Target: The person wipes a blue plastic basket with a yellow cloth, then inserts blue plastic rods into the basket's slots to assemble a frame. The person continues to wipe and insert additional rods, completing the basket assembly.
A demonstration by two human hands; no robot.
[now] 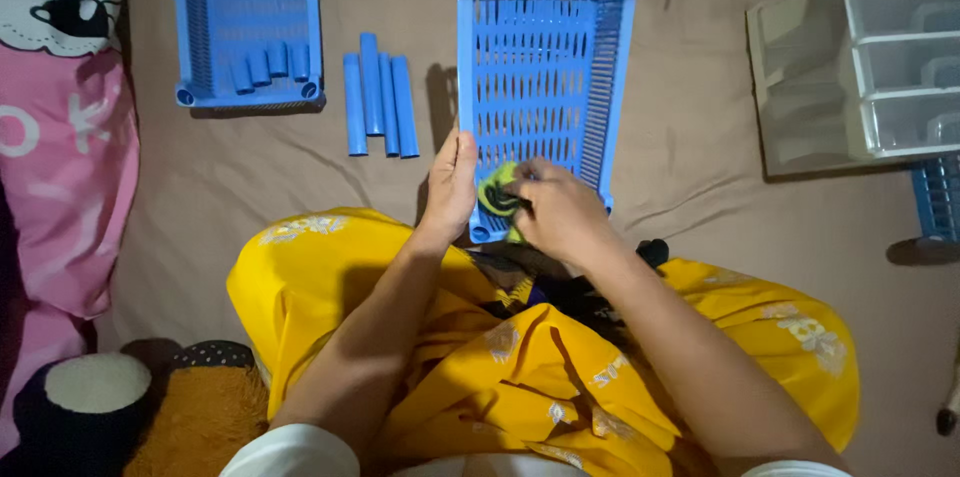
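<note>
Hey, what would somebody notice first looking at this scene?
Probably the bright blue slotted tray at top centre, with the left hand steadying its edge and the right hand pressing a green scrubber onto it. Next, the yellow garment filling the foreground, and four blue tubes lying left of the tray.

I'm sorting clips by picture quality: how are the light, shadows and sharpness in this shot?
Head view: dim, bluish light; the blue slotted tray and blue tubes stay sharp, each casting a short dark shadow on the brown sheet. The right hand, on a green cloth, looks slightly soft; the left hand steadies the tray's edge. No glare.
</note>
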